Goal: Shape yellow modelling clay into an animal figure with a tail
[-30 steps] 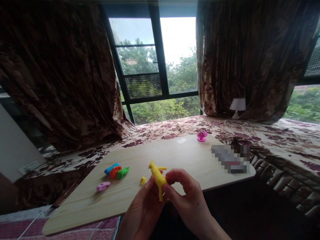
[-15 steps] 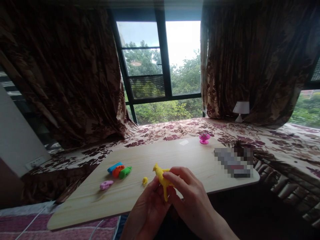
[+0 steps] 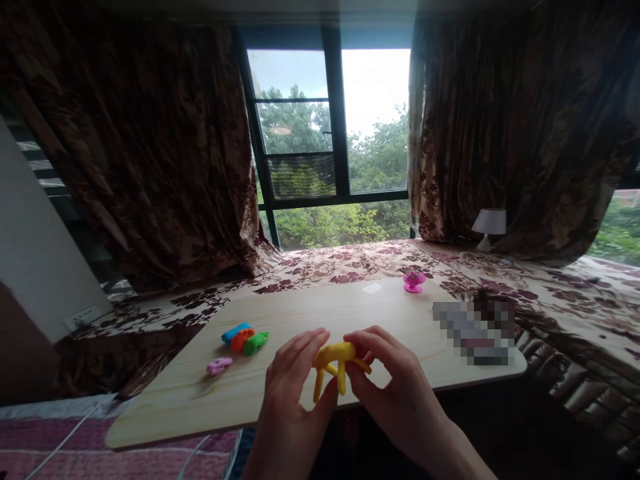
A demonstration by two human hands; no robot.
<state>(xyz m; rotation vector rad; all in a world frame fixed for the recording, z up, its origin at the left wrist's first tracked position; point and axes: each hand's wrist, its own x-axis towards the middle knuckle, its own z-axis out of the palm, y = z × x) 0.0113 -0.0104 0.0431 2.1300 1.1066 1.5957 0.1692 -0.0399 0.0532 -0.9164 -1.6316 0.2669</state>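
A yellow clay animal figure (image 3: 337, 353), with several thin legs pointing down, is held up above the table's near edge. My left hand (image 3: 294, 380) grips its left end between fingers and thumb. With thumb and fingertips, my right hand (image 3: 395, 373) pinches the other end, where a thin piece sticks out to the right. On the table to the left lie a blue clay lump (image 3: 234, 332), an orange one (image 3: 242, 341) and a green one (image 3: 257, 343), touching one another. A pink clay lump (image 3: 219, 366) lies just nearer to me.
The pale wooden table (image 3: 175, 400) has a pink stand-like piece (image 3: 414, 281) at its far edge and a pixelated item (image 3: 475, 337) at right. Behind are a flowered cloth ledge (image 3: 330, 263), a small white lamp (image 3: 490, 223), curtains and a window. A white cable (image 3: 70, 437) lies at lower left.
The yellow figure has turned from tilted to roughly level, legs down. My left hand has come up onto its left end. The small yellow piece on the table no longer shows.
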